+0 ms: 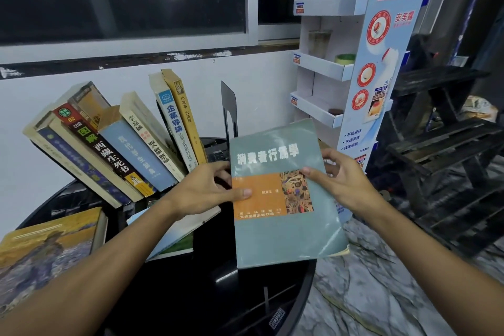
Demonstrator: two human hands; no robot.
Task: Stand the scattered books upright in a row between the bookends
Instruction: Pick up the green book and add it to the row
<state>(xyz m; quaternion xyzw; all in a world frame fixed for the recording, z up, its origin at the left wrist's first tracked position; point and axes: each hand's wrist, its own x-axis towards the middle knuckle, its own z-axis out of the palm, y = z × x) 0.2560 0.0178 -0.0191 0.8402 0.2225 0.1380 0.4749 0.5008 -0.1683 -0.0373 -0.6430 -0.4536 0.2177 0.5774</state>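
I hold a grey-green book with an orange panel, cover facing me, above the right part of the round black table. My left hand grips its left edge and my right hand grips its right edge. Behind it stands a black metal bookend. To the bookend's left several books stand in a row, spines toward me, leaning left. A book with a painted cover lies flat at the near left. Another flat book lies under my left wrist.
A white cardboard display stand with small shelves rises at the right, close to the table. Dark wooden steps stand farther right. A white wall and window sill run behind the books. The floor at the right is marbled grey.
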